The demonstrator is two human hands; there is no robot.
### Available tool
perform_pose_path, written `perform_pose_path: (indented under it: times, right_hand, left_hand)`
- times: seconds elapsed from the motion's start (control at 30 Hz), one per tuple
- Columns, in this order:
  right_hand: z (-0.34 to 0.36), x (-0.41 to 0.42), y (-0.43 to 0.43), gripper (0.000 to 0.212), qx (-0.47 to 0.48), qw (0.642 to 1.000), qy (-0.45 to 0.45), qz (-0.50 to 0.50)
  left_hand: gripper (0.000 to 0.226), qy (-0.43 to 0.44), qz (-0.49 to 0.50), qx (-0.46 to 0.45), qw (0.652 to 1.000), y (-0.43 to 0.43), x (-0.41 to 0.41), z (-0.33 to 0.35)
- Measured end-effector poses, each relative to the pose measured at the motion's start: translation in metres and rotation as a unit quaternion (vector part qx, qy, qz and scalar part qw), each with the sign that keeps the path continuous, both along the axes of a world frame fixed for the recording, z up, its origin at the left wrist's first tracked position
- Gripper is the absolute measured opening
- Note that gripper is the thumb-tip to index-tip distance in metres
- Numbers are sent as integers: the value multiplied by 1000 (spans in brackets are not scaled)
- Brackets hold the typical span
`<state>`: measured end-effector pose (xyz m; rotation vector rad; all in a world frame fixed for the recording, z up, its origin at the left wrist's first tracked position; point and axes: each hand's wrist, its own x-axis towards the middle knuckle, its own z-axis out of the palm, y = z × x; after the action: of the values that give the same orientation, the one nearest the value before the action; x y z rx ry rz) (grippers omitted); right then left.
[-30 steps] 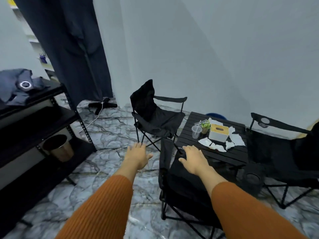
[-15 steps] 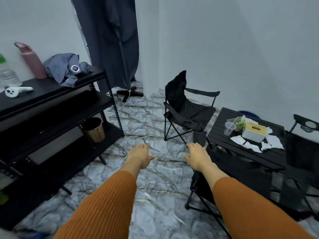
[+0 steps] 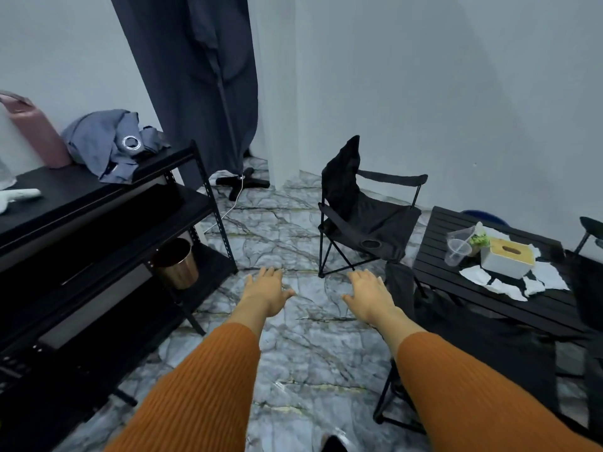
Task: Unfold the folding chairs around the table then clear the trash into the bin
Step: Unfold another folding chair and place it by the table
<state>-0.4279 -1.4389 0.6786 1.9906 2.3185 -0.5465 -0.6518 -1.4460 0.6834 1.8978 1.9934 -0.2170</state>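
Note:
A black folding chair (image 3: pixel 365 220) stands unfolded left of the low black slatted table (image 3: pixel 456 278). A second black chair (image 3: pixel 489 347) stands open in front of the table, and a third (image 3: pixel 590 288) shows at the right edge. On the table lie torn white paper scraps (image 3: pixel 509 285), clear plastic cups (image 3: pixel 456 249) and a white tissue box with a yellow top (image 3: pixel 509 259). A copper-coloured bin (image 3: pixel 176 265) sits on the bottom shelf of the black rack. My left hand (image 3: pixel 266 291) and my right hand (image 3: pixel 370 295) hover palm-down over the floor, fingers spread, holding nothing.
The black metal rack (image 3: pixel 107 230) fills the left side, with a pink bottle (image 3: pixel 36 132) and crumpled grey cloth (image 3: pixel 111 141) on top. A dark curtain (image 3: pixel 195 76) and a black stand base (image 3: pixel 243 182) with a white cable stand at the back. The floor is grey marble.
The view has swung left, so the table and chairs slid to the right and the rack came into view. My right hand has come off the near chair; both hands stay open.

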Motion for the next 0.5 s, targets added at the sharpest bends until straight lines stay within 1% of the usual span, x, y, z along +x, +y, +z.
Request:
perform_pose_path:
  times: [0.2, 0.4, 0.5]
  right_hand:
    - [1, -18, 105, 62, 0, 1000, -16, -3]
    - [22, -39, 244, 65, 22, 1000, -10, -4]
    - [29, -44, 303, 66, 25, 1000, -2, -12]
  left_hand:
    - [70, 13, 3, 10, 1000, 98, -22, 3]
    - [69, 0, 11, 22, 1000, 235, -41, 23]
    - [70, 11, 2, 25, 1000, 296, -46, 29]
